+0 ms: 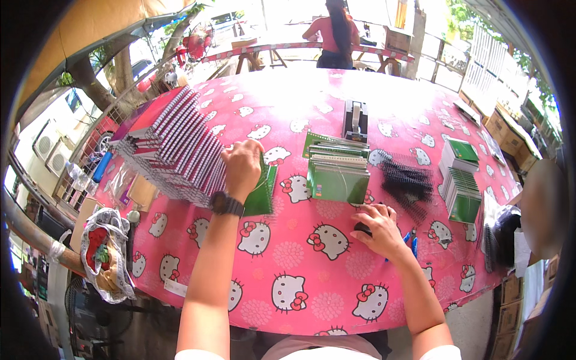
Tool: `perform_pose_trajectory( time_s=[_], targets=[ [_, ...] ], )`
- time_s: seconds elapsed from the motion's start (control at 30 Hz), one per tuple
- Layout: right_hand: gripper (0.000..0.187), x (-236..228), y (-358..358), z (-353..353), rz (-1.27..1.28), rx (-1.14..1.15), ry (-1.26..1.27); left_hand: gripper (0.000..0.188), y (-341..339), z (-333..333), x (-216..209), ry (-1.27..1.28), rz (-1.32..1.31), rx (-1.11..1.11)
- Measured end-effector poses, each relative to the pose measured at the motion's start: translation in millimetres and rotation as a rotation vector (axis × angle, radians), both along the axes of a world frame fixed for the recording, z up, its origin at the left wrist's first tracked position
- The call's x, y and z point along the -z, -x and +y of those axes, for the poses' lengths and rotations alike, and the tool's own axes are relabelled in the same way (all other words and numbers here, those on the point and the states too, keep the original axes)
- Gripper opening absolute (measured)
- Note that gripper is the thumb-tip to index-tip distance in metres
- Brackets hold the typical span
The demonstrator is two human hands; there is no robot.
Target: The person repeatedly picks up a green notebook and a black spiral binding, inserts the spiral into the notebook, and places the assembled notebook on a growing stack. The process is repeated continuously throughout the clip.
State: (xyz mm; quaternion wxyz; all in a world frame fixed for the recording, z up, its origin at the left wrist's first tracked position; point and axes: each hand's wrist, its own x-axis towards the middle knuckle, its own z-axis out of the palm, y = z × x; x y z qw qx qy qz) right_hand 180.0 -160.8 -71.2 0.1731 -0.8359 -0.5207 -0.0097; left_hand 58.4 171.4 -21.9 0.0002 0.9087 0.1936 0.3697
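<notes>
My left hand [242, 165] has its fingers curled at the upper edge of a green notebook [261, 193], which lies beside a tall pile of spiral-bound notebooks [174, 147]. Closed fingers of my right hand [378, 229] rest low over the table, around a small dark rounded object [362, 228] whose kind I cannot make out. Just beyond that hand stands a row of green notebooks [339, 177] with punched edges. Loose black binding coils [409, 185] lie in a tangle to their right. A blue-handled tool [411, 239] sits beside my right wrist, partly hidden.
A black desktop device [356, 122] stands behind the middle notebooks. More green notebooks [463, 189] are stacked at the right. A plastic bag [108, 255] hangs at the left edge. Across the pink tablecloth [288, 240], a person [337, 33] is at another table.
</notes>
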Motion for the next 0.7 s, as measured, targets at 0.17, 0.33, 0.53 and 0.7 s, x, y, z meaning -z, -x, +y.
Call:
perform_pose_trajectory(
  time_s=[0.17,0.33,0.53,0.7],
  targets=[
    [0.034,3.0,-14.1,11.0,-0.108,0.027,-0.25,0.033,-8.2,45.8,94.5,-0.144,0.137,-0.172],
    [0.024,-5.7,-48.8,-12.3,-0.032,0.268,-0.49,0.029,-57.2,-59.5,45.7,-0.089,-0.14,0.425],
    [0.033,28.9,-83.1,-33.2,-0.181,0.539,-0.2,0.031,-93.8,-103.1,52.6,-0.056,-0.072,0.481],
    [0.021,31.2,-85.6,-25.8,-0.207,0.519,-0.193,0.025,-92.4,-99.2,41.4,0.029,-0.041,0.464]
  ],
)
